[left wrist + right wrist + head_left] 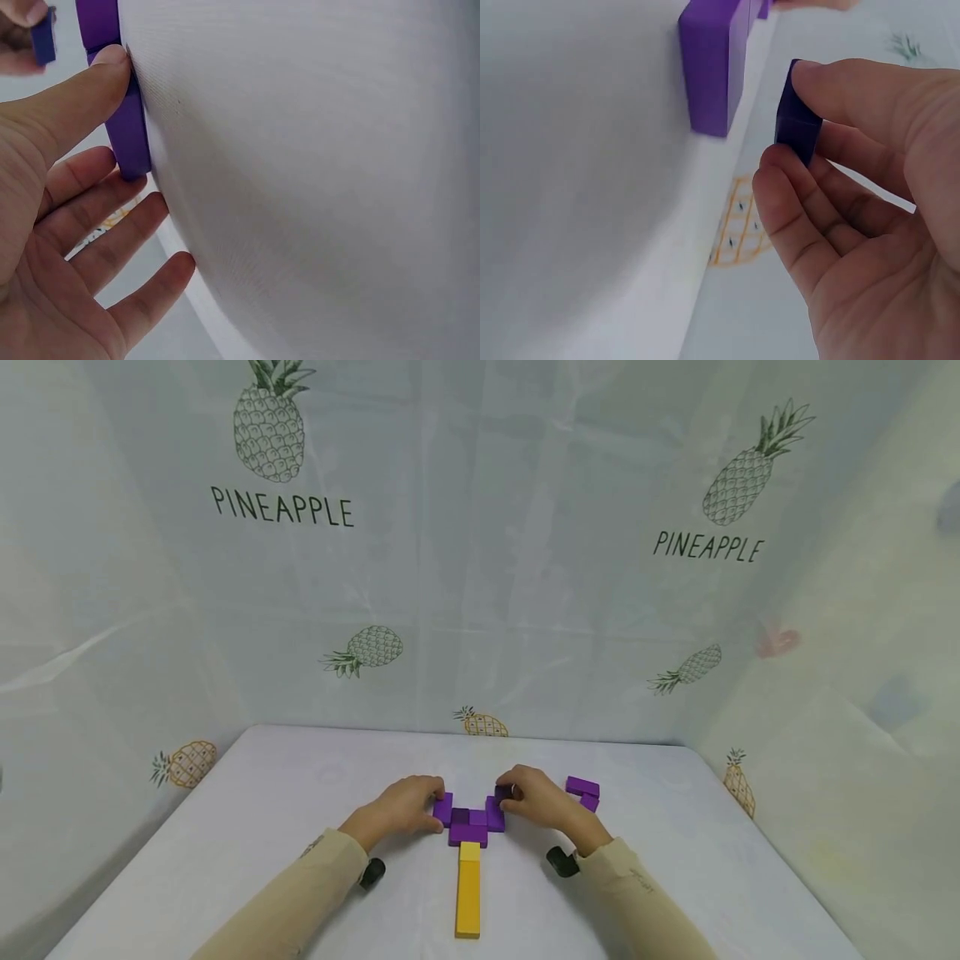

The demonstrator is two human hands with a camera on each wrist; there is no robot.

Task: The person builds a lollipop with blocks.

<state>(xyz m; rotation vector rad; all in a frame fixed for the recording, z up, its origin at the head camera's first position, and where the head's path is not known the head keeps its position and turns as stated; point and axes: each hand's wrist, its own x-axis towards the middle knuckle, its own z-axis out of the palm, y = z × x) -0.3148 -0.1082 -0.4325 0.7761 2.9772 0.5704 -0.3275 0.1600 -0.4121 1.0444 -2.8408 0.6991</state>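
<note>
My left hand (pixel 405 806) spans an upright-lying purple block (pixel 443 810), thumb at its near end and fingertips at its far end; in the left wrist view that block (pixel 132 142) stands out from the tabletop. Between thumb and fingers, my right hand (pixel 543 799) pinches a small dark purple block (pixel 799 124), held just off the table. Below it lies another purple block (pixel 495 817). A dark purple square (pixel 460 817) and a lighter square (pixel 477 817) sit between the two side blocks, above a wide purple block (pixel 468 835). A yellow block column (pixel 468 897) extends toward me.
To the right of my right hand lie a purple block (pixel 582 787) and another purple piece (pixel 590 802) touching it. A white table (pixel 322 760) carries everything. Pineapple-printed sheeting (pixel 517 568) hangs behind and at both sides.
</note>
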